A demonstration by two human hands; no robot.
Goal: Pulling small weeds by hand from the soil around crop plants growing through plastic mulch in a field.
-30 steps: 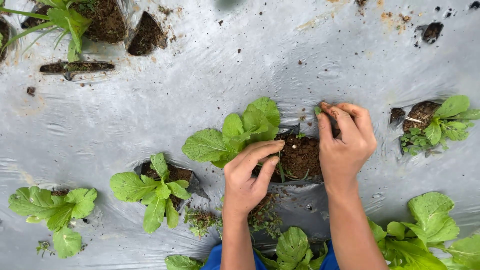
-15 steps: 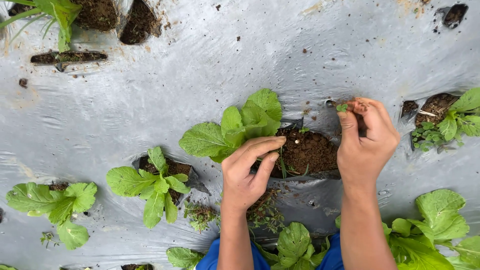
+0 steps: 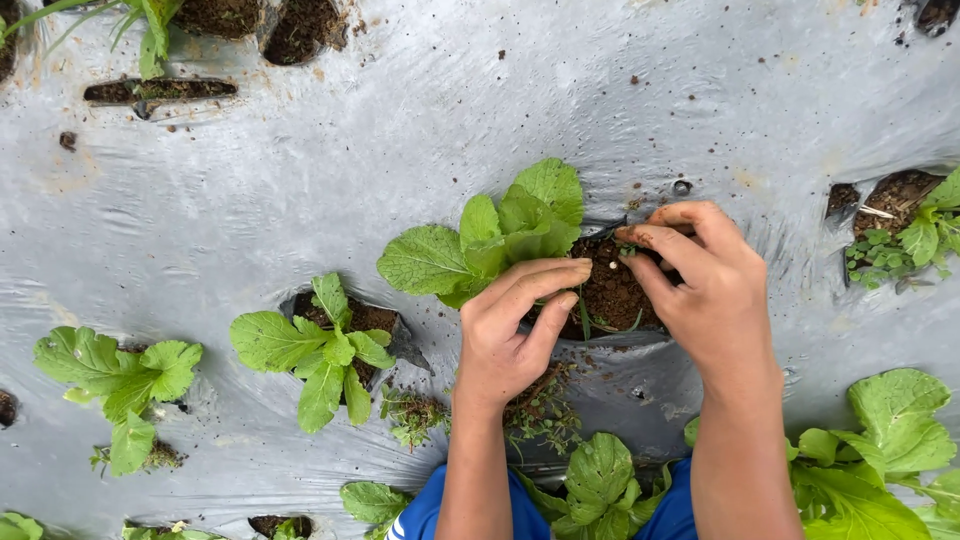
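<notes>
**Two hands working at a seedling's planting hole in plastic mulch**

The left hand [image 3: 515, 325] is resting at the 7 o'clock edge of the planting hole [image 3: 610, 295], its fingers [image 3: 545, 278] lying together and extended toward 2 o'clock, unclenched and gripping nothing, pressing against the base of the leafy green seedling [image 3: 500, 235]. The seedling is standing at the hole's 9 o'clock side, its leaves spreading over the silver plastic mulch sheet [image 3: 400, 130]. The right hand [image 3: 705, 285] is covering the hole's 3 o'clock edge, with soil-stained fingertips [image 3: 640, 237] curling toward 10 o'clock onto the brown soil; whether they are pinching anything cannot be told. A small heap of pulled weeds [image 3: 540, 405] is lying on the sheet at 6 o'clock from the hole, just below the left wrist. A second seedling [image 3: 320, 350] is growing in its own hole at 8 o'clock, well apart from the hands, and a third [image 3: 110, 375] is sitting farther out toward 9 o'clock. Another seedling [image 3: 915, 235] is occupying a hole at 3 o'clock.
</notes>
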